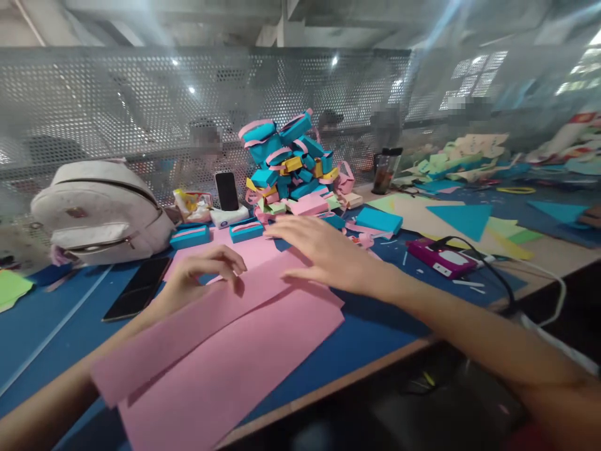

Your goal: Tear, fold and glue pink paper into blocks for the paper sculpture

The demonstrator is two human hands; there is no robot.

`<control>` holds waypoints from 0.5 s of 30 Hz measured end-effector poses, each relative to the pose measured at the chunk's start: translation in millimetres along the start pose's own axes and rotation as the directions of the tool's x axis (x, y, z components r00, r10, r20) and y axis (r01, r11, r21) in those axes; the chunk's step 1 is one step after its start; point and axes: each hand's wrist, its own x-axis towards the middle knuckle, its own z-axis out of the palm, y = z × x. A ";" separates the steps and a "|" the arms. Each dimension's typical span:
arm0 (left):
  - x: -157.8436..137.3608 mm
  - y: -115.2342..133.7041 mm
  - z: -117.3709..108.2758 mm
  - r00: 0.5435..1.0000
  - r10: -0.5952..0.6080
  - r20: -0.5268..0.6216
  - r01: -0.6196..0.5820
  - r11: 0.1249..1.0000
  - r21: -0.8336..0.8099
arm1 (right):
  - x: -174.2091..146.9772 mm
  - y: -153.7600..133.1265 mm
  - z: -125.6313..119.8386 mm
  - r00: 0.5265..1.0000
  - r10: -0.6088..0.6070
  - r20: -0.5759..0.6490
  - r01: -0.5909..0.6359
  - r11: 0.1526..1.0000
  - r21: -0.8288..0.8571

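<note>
A large sheet of pink paper lies on the blue table in front of me. A long pink strip, which looks like a folded-over part of it, rises along its far side. My left hand is behind this strip, its fingers curled over the upper edge and fingertips against the paper. At the strip's far right end rests my right hand, fingers stretched out and thumb apart, the palm side hidden. More pink paper lies beyond my hands.
Blue and pink paper boxes form a tall heap at the back. To the left are a pale backpack and a dark phone. A purple power strip with cables and a blue paper triangle lie right. A tumbler stands behind.
</note>
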 end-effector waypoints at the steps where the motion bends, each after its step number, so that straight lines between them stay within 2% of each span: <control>1: 1.5 -3.4 -0.6 1.000 -0.013 0.025 0.014 1.000 -0.024 | 8.7 3.0 2.6 0.995 0.023 0.095 -0.027 0.999 0.032; 3: 3.1 -7.2 -1.7 0.996 -0.052 0.073 0.055 0.997 -0.052 | 20.5 8.4 9.1 0.952 0.039 0.304 -0.071 0.993 0.093; 5: 1.9 -8.2 -4.3 0.987 -0.105 0.119 0.111 0.993 -0.048 | 24.1 12.9 16.0 0.910 0.042 0.411 -0.095 0.989 0.111; 7: -2.6 -8.7 -7.6 0.969 -0.181 0.166 0.188 0.982 -0.023 | 20.9 16.5 22.8 0.910 0.063 0.409 -0.106 0.991 0.082; 10: -14.5 -12.1 -7.5 0.903 -0.370 0.217 0.330 0.923 0.198 | 9.6 20.0 32.1 0.923 0.120 0.366 -0.133 0.991 0.009; 12: -23.6 -15.2 -1.0 0.863 -0.470 0.187 0.377 0.843 0.383 | 2.0 21.0 38.1 0.926 0.156 0.345 -0.151 0.988 -0.042; 15: -33.3 -16.9 15.5 0.844 -0.528 0.090 0.398 0.730 0.556 | -5.1 20.9 46.4 0.926 0.182 0.331 -0.157 0.982 -0.102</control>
